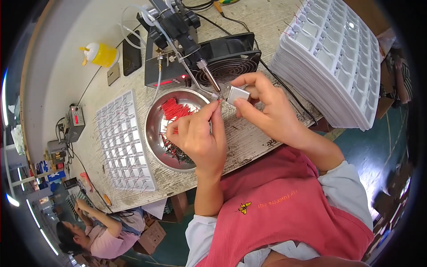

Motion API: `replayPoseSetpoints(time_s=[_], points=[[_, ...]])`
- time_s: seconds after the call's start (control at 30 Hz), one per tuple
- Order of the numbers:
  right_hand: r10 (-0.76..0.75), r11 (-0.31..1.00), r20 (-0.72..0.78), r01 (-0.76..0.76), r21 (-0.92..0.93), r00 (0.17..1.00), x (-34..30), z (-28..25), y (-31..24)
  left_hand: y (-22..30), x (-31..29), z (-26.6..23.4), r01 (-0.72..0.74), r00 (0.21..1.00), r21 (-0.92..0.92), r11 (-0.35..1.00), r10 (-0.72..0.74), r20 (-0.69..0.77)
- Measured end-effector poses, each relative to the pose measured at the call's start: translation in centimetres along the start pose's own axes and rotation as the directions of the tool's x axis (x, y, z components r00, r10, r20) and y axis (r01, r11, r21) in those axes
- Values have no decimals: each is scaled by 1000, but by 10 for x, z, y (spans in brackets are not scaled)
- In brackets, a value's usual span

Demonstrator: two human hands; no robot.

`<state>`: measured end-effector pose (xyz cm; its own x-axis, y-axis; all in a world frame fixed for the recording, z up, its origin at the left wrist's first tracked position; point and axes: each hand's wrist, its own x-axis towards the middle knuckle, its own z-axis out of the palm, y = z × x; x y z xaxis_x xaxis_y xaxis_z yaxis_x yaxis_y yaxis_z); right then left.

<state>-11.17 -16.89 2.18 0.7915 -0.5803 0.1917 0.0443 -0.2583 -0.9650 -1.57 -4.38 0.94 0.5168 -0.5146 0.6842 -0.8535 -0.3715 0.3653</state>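
- Battery (238,94), silver: gripped by thumb and fingers of our right hand (272,107), just beside the soldering iron (211,76).
- Left hand (200,138): fingertips pinched, apparently on a red wire (219,101).
- Tray (150,180), left: seemingly wired pieces, which we judge finished.
- Bowl (152,129): loose red and black wires (174,109) remaining; this battery looks unfinished.
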Motion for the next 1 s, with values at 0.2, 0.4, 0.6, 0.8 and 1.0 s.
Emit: replayPoseSetpoints(time_s=[0.2,0.4,0.6,0.8,1.0], points=[[8,1000,6,-8,-23,1000,-2,-1,2,0,-1,1,-3,1000,15,1000,3,11],[12,1000,-1,-12,-18,1000,-2,0,2,-1,-1,1,-11,1000,17,1000,11,17],[-4,1000,6,4,-29,1000,-3,-1,2,-2,-2,1,-19,1000,17,1000,18,18],[13,1000,13,-13,-22,1000,-3,-2,4,-2,-2,0,-21,1000,15,1000,21,15],[40,998,-18,-41,-51,999,0,-13,12,-7,-4,-5,-25,999,49,998,24,23]])
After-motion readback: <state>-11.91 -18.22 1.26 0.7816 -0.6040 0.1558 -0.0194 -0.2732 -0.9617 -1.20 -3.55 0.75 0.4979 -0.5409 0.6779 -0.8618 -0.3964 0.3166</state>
